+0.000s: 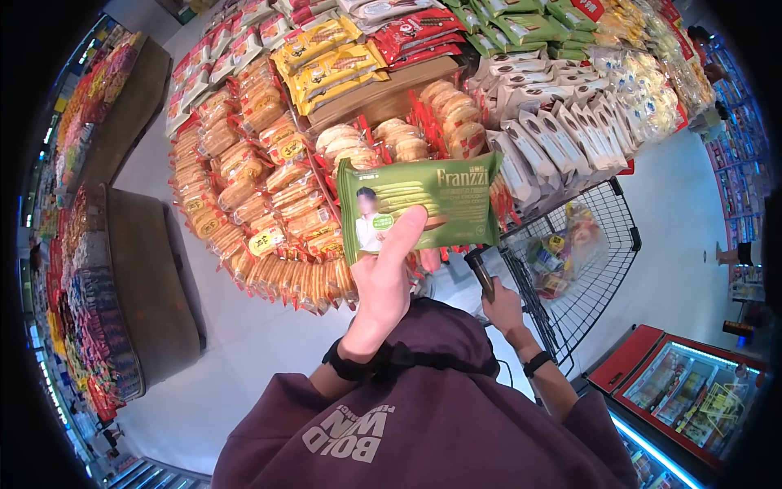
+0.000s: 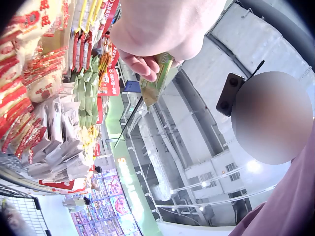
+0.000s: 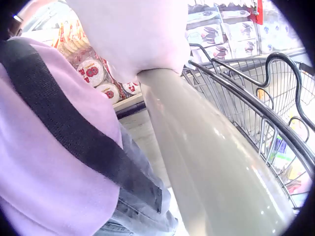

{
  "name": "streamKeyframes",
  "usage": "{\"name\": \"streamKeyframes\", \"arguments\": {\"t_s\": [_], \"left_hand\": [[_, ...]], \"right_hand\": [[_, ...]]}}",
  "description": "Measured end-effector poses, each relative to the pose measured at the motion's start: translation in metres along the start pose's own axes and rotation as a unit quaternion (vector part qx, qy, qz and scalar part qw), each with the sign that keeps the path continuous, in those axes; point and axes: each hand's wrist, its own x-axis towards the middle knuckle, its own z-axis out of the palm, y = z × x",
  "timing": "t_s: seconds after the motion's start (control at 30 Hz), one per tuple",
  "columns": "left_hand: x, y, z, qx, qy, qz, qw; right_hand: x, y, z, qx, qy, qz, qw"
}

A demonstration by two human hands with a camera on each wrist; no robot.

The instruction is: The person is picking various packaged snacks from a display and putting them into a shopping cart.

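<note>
In the head view my left hand (image 1: pixel 384 281) holds up a green Franzzi biscuit pack (image 1: pixel 456 200), its thumb lying across the printed front. The pack's narrow edge (image 2: pixel 153 86) shows beyond the curled fingers in the left wrist view. Lower right, my right hand (image 1: pixel 503 308) grips the dark handle (image 1: pixel 481 270) of a black wire shopping cart (image 1: pixel 607 244). That handle (image 3: pixel 211 157) looks large and pale up close in the right wrist view, with the hand (image 3: pixel 133 39) wrapped round its far end. Inside the cart lies a clear bag of colourful packs (image 1: pixel 562 253).
A rounded display of packaged crackers (image 1: pixel 277 196) stands directly ahead. Yellow packs (image 1: pixel 330 65), red packs (image 1: pixel 415 37) and green packs (image 1: pixel 529 28) lie behind it, white packs (image 1: pixel 562 147) to the right. A red-framed freezer (image 1: pixel 631 359) is at lower right, brown bins (image 1: pixel 151 285) at left.
</note>
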Motion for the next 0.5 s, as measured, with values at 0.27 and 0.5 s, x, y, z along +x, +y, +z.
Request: {"name": "streamKeyframes", "arguments": {"t_s": [0.27,0.5], "left_hand": [[0.012,0.03,-0.034,-0.005,0.018,0.0,1.0],[0.014,0.041,-0.075,0.04,-0.063,-0.055,0.996]], "right_hand": [[0.003,-0.001,-0.005,-0.024,0.01,0.02,0.999],[0.0,-0.001,-0.004,-0.06,0.042,0.003,0.997]]}}
